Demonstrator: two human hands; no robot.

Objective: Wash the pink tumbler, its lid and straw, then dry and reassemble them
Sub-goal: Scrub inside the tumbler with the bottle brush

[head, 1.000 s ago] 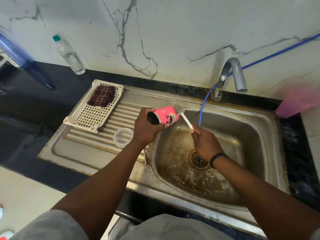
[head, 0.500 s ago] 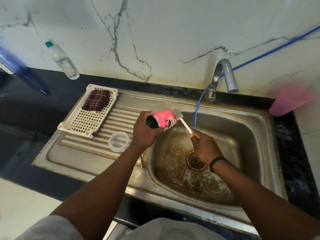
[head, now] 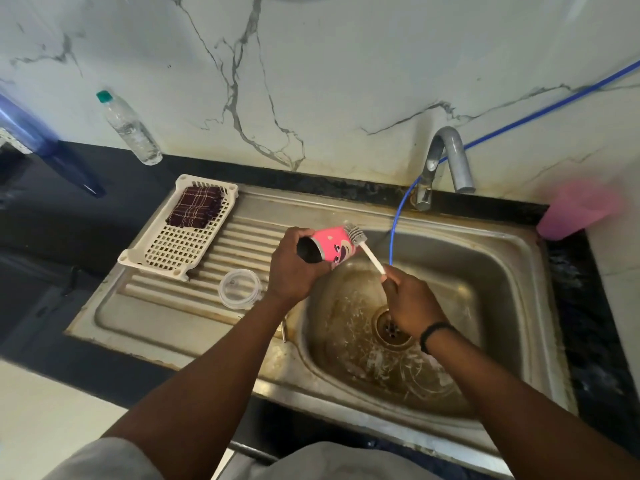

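Head view: the left hand [head: 294, 268] is gripping the pink tumbler [head: 330, 247] on its side over the left rim of the sink basin [head: 491, 271], its fingers curled round the dark end. The right hand [head: 410, 301] is pinching the white handle of a bottle brush [head: 363, 244], fingers closed round its lower end; the grey bristle head is lying against the tumbler's far end, at 2 o'clock from the left hand. The clear lid [head: 239, 288] is lying flat on the ribbed drainboard [head: 166, 306], at 8 o'clock from the tumbler and apart from it. A white perforated tray [head: 173, 251] is sitting at 10 o'clock on the drainboard, carrying a folded checked cloth [head: 195, 206]. A plastic water bottle [head: 130, 128] is standing on the black desk [head: 69, 209] behind. The tap [head: 446, 161] is arching over the basin at 1 o'clock, with a blue hose [head: 398, 216] hanging beside it. A blurred pink cup [head: 578, 209] is sitting at the right.
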